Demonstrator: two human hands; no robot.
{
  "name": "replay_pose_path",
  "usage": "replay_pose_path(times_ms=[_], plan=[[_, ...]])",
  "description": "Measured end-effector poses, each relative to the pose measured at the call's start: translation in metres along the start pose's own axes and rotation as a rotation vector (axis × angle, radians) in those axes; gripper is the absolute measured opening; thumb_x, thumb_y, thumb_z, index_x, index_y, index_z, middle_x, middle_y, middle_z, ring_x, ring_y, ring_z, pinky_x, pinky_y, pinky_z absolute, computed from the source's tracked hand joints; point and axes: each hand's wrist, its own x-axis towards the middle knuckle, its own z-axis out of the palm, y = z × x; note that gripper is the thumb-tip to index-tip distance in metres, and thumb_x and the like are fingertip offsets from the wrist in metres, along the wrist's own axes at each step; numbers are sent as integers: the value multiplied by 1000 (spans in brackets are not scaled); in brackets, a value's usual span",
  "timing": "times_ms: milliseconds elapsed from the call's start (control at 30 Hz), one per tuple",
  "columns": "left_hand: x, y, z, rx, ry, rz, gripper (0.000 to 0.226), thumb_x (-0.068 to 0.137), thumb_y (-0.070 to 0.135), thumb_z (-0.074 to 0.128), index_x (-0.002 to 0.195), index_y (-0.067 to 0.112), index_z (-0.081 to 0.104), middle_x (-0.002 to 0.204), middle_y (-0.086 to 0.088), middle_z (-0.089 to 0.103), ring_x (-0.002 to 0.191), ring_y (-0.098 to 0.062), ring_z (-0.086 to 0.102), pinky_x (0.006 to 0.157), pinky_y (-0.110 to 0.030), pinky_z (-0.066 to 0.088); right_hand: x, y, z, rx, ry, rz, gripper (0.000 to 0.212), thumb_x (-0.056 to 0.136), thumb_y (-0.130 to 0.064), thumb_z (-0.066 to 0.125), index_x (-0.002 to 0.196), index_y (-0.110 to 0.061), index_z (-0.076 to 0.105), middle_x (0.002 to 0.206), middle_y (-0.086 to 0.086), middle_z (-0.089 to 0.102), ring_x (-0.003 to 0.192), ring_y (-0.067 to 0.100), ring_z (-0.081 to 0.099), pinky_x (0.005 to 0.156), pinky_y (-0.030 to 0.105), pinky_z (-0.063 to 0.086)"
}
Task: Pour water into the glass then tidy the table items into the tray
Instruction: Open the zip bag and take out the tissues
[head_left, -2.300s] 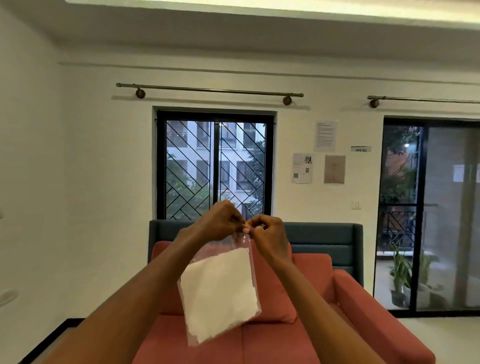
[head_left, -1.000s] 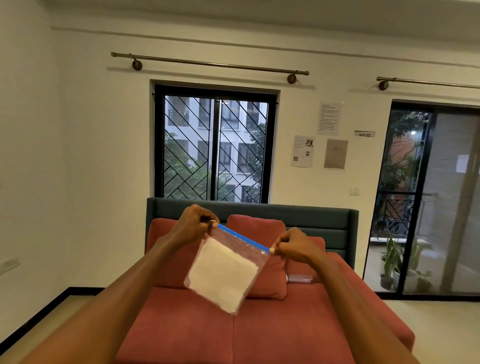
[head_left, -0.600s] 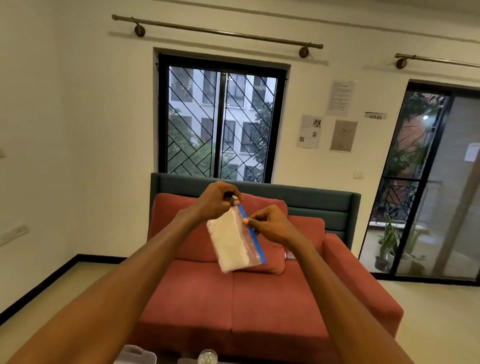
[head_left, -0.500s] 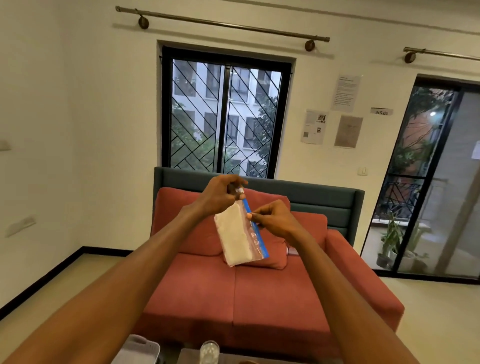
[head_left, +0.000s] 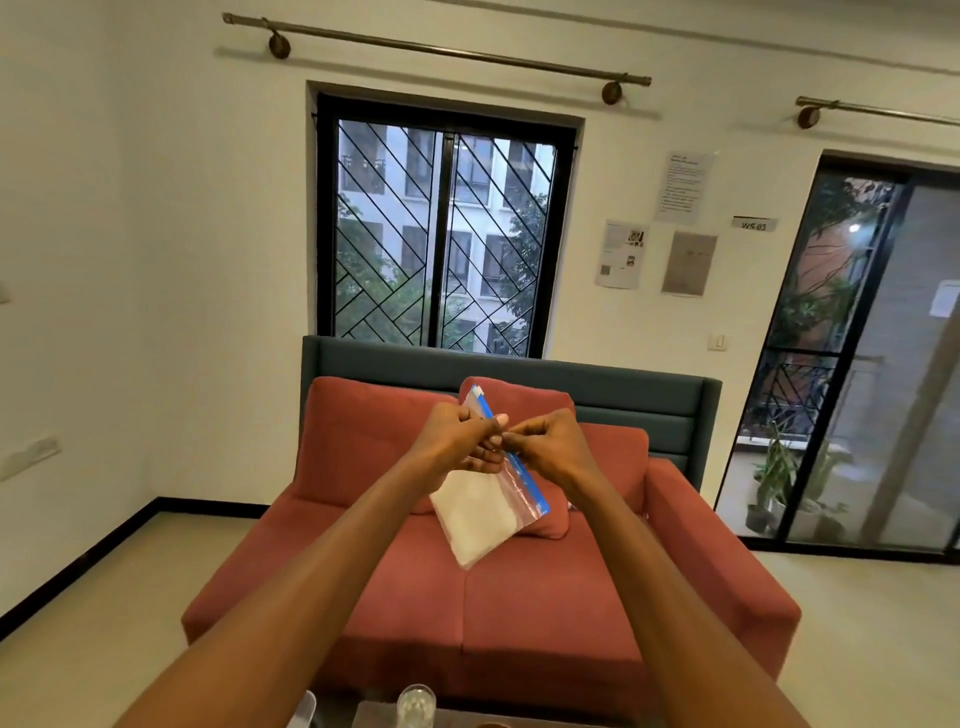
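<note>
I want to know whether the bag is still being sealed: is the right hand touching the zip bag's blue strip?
Touching. The head view shows the right hand pinching the blue strip of the zip bag, beside the left hand gripping it.

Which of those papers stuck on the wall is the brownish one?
The brown sheet, lowest right of the three; the other two papers are white.

Counted two hands (head_left: 462, 441), one zip bag (head_left: 488, 509), one sofa (head_left: 519, 597), two curtain rods (head_left: 441, 52), three wall papers (head_left: 688, 262).
</note>
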Motion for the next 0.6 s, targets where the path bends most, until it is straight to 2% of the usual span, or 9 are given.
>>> replay_pose_path(times_ms=[133,267,400,533,600], plan=[[-4,0,10,-75,-2,19,24,93,20,65,80,0,63,69,-12,64,57,-19,65,62,-34,60,-8,0,-3,132,6,-7,9,85,-22,77,82,-14,81,75,3,77,69,16,73,71,36,61],[-3,-1,14,-137,16,22,23,96,16,59,77,3,60,66,-11,59,52,-16,59,55,-28,57,-14,-2,-6,229,-18,59,24,94,-26,67,87,-8,80,81,13,76,69,16,67,66,29,57],[-3,-5,19,-201,3,25,21,97,15,59,79,3,61,64,-6,59,50,-12,59,52,-27,56,-13,-4,-12,228,-20,55,23,95,-22,66,88,-4,78,73,4,73,64,10,65,59,18,55],[-2,-6,23,-194,41,6,22,96,15,59,78,3,62,60,-5,61,49,-13,60,53,-28,56,-9,-4,-13,122,-8,40,26,96,-20,64,79,-7,78,69,3,71,62,10,63,58,18,53],[-2,-5,24,-186,60,-5,23,95,13,59,75,2,62,58,-6,61,48,-15,60,52,-29,55,-8,-4,-14,87,-5,39,29,96,-17,62,76,-2,77,69,9,70,61,12,61,58,18,51]])
